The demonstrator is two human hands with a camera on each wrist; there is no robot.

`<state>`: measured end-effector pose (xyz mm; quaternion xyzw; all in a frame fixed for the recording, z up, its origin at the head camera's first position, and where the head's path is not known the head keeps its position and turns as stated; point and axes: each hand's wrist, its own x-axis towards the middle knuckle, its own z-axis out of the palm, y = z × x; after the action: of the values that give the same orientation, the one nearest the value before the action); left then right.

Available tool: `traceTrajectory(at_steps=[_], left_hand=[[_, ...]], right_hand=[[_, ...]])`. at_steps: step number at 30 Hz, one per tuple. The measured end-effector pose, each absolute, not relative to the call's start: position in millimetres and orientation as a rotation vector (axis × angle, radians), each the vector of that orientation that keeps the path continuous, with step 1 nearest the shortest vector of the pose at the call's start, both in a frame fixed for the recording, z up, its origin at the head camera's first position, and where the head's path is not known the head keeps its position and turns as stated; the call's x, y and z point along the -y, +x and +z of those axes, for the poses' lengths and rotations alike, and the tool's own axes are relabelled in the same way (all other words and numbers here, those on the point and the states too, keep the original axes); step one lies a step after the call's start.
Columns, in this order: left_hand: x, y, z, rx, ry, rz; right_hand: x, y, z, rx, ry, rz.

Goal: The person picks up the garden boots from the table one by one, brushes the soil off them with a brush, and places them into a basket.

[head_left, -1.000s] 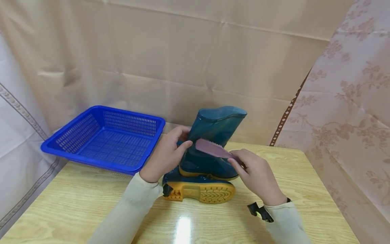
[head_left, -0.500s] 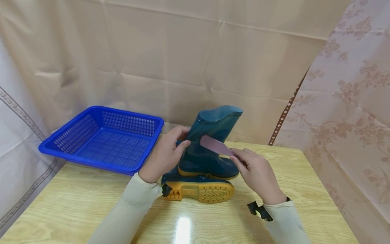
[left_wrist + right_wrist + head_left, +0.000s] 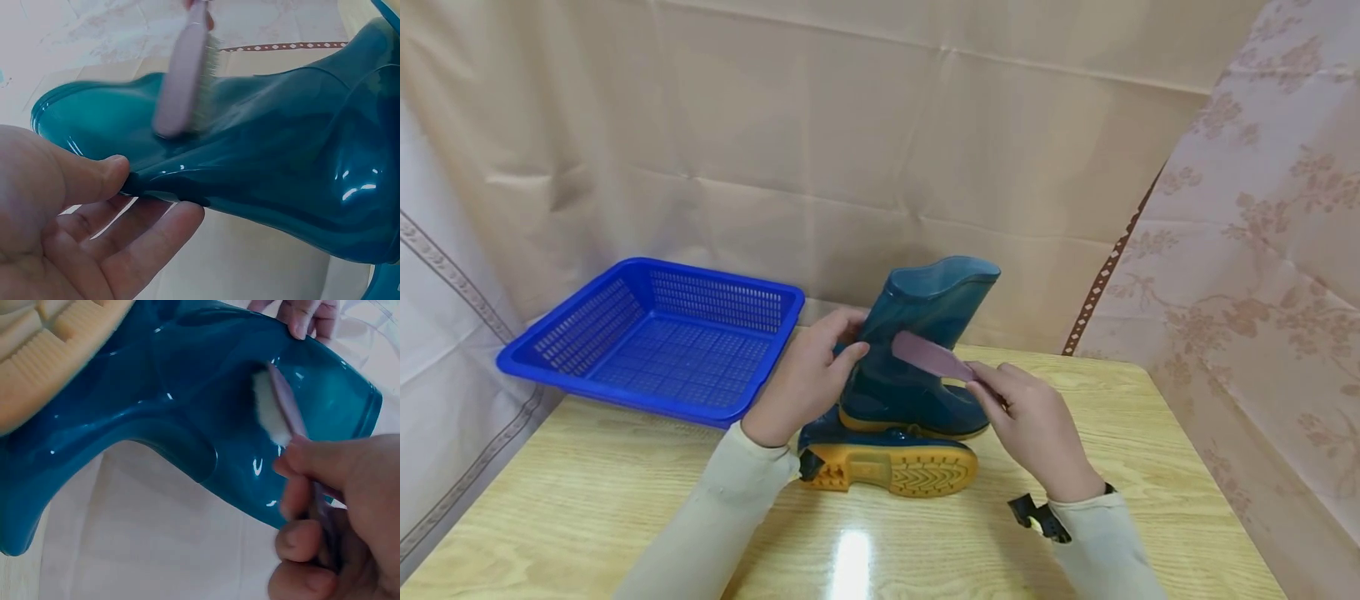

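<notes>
A teal rubber boot (image 3: pixel 936 312) with a yellow sole stands in the head view, its shaft leaning to the right. My left hand (image 3: pixel 808 375) pinches the back of the shaft, thumb on the near side and fingers behind it. My right hand (image 3: pixel 1033 425) grips the handle of a pinkish-purple brush (image 3: pixel 928 357). In the right wrist view the brush's pale bristles (image 3: pixel 269 409) lie against the shaft. The left wrist view shows the brush head, slightly blurred, over the same shaft. A second boot (image 3: pixel 887 471) lies on its side in front, its patterned yellow sole facing me.
A blue plastic basket (image 3: pixel 681 406) with slotted sides sits at the left of the wooden table (image 3: pixel 1150 500). Behind the table hangs a beige curtain (image 3: pixel 850 150), and a floral curtain (image 3: pixel 1285 250) covers the right side.
Over the last second the brush has shifted slightly right and up along the boot shaft, and the boot's top has moved a little left. My left hand keeps its hold.
</notes>
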<state>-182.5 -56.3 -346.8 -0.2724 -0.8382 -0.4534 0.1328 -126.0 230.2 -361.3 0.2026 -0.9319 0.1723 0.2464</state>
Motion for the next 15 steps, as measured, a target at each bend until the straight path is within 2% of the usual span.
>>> traceTrajectory(at_steps=[7,15], left_hand=[[55.3,-182.5,-345.8,2.478,-0.751,-1.303],[55.7,-182.3,-345.4,2.457,-0.772,-1.339]], right_hand=[[-233.2,-122.9,-358.8,2.721,0.581,0.418],[-233.3,-124.9,-359.2,2.551,0.645,0.456]])
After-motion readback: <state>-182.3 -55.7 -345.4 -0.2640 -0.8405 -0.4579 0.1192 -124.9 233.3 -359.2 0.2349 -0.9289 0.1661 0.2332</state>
